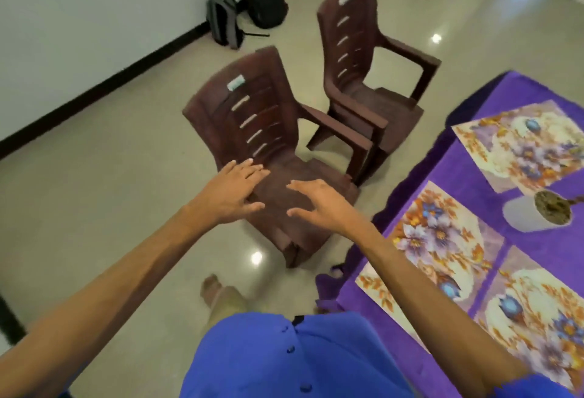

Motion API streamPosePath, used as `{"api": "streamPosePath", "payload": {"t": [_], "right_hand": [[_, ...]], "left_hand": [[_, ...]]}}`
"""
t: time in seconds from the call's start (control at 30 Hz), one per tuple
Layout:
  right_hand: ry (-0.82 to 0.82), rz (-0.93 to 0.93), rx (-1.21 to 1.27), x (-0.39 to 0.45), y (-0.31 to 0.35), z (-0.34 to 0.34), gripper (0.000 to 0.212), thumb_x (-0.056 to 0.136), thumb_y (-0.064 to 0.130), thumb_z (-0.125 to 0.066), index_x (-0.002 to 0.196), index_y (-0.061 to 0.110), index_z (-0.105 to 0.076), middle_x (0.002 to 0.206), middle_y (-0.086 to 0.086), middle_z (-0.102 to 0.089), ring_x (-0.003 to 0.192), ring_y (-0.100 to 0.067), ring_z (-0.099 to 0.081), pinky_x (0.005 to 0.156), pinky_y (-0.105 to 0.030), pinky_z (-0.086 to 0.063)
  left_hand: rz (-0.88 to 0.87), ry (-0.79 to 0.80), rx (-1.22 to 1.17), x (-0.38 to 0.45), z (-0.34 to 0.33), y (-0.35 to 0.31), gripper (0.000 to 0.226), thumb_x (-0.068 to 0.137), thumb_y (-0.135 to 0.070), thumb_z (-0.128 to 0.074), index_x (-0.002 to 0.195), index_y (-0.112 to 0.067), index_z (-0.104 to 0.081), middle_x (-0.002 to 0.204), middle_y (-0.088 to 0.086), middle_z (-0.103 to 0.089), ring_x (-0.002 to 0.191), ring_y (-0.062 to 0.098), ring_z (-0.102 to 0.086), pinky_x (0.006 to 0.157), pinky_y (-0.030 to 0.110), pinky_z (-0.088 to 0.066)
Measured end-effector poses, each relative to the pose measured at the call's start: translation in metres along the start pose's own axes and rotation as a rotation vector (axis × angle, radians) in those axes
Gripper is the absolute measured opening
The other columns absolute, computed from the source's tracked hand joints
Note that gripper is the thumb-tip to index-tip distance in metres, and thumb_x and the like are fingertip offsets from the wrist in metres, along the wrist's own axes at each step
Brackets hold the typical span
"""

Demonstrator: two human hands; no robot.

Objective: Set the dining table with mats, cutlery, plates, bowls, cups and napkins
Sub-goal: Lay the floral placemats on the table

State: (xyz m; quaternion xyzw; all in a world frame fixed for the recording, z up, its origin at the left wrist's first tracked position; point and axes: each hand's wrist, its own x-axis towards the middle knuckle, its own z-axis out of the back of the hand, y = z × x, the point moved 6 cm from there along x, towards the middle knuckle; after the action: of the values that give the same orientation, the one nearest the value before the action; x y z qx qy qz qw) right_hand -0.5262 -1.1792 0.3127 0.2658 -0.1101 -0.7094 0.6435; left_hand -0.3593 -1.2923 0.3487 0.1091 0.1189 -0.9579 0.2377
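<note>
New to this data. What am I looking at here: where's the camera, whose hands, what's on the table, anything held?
There is one picture, from a wide-angle camera on a person's head, looking down. No robot: the left hand and right hand are the person's own, both open and empty, stretched over the seat of the nearer brown plastic chair. A second chair stands behind it. To the right is the table with a purple cloth, three floral mats and a white pot of soil. No cutlery or plates are in view.
</note>
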Motion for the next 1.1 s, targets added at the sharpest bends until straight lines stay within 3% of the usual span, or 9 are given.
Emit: {"api": "streamPosePath", "payload": {"t": [0.1,0.23,0.3,0.47,0.77,0.93,1.1], "right_hand": [[-0.03,0.082,-0.016,0.077,0.068,0.002,0.07,0.089,0.063,-0.063,0.146,0.024,-0.055,0.148,0.001,-0.058,0.133,-0.024,-0.053,0.109,-0.047,-0.046],[-0.065,0.146,-0.076,0.166,0.164,0.017,0.073,0.085,0.069,-0.061,0.142,0.022,-0.057,0.141,0.0,-0.063,0.128,-0.028,-0.057,0.101,-0.052,-0.051],[-0.088,0.16,-0.136,0.213,0.208,0.028,0.075,0.085,0.066,-0.067,0.143,0.021,-0.056,0.141,-0.002,-0.063,0.13,-0.028,-0.054,0.102,-0.05,-0.05],[-0.121,0.204,-0.223,0.312,0.263,0.056,0.084,0.079,0.08,-0.06,0.139,0.021,-0.06,0.137,0.0,-0.066,0.13,-0.024,-0.056,0.102,-0.045,-0.05],[-0.157,0.055,-0.162,0.506,0.224,0.096,0.099,0.068,0.095,-0.043,0.132,0.023,-0.064,0.133,0.004,-0.068,0.125,-0.023,-0.057,0.097,-0.046,-0.051],[-0.053,-0.118,-0.015,0.623,0.187,0.13,0.084,0.077,0.088,-0.049,0.134,0.028,-0.064,0.131,0.004,-0.068,0.121,-0.017,-0.056,0.094,-0.037,-0.049],[-0.102,-0.163,-0.006,0.708,0.16,0.192,0.062,0.094,0.072,-0.051,0.135,0.028,-0.063,0.133,0.008,-0.067,0.123,-0.016,-0.056,0.097,-0.038,-0.049]], "left_hand": [[0.002,-0.049,0.003,-0.029,0.022,0.081,0.077,0.098,-0.057,-0.058,0.162,-0.022,-0.032,0.167,0.004,-0.036,0.158,0.025,-0.025,0.127,0.044,-0.019],[0.025,-0.128,-0.034,-0.061,0.059,0.184,0.073,0.093,-0.049,-0.071,0.154,-0.016,-0.048,0.154,0.011,-0.053,0.144,0.033,-0.047,0.119,0.047,-0.034],[0.052,-0.125,-0.027,-0.068,0.077,0.236,0.071,0.094,-0.05,-0.068,0.154,-0.017,-0.047,0.153,0.009,-0.054,0.144,0.032,-0.047,0.118,0.046,-0.035],[0.081,-0.13,-0.084,-0.052,0.119,0.337,0.069,0.098,-0.053,-0.06,0.158,-0.025,-0.039,0.154,0.003,-0.052,0.144,0.024,-0.046,0.117,0.04,-0.035],[0.043,-0.071,-0.09,0.069,0.178,0.512,0.064,0.101,-0.051,-0.057,0.159,-0.032,-0.036,0.157,-0.005,-0.049,0.142,0.018,-0.045,0.112,0.035,-0.036],[0.016,0.003,-0.048,0.167,0.226,0.614,0.061,0.102,-0.051,-0.057,0.157,-0.033,-0.039,0.156,-0.007,-0.05,0.141,0.016,-0.046,0.112,0.034,-0.037],[-0.051,0.01,-0.045,0.271,0.281,0.676,0.059,0.099,-0.054,-0.058,0.153,-0.035,-0.043,0.152,-0.006,-0.054,0.137,0.017,-0.049,0.111,0.041,-0.044]]}}
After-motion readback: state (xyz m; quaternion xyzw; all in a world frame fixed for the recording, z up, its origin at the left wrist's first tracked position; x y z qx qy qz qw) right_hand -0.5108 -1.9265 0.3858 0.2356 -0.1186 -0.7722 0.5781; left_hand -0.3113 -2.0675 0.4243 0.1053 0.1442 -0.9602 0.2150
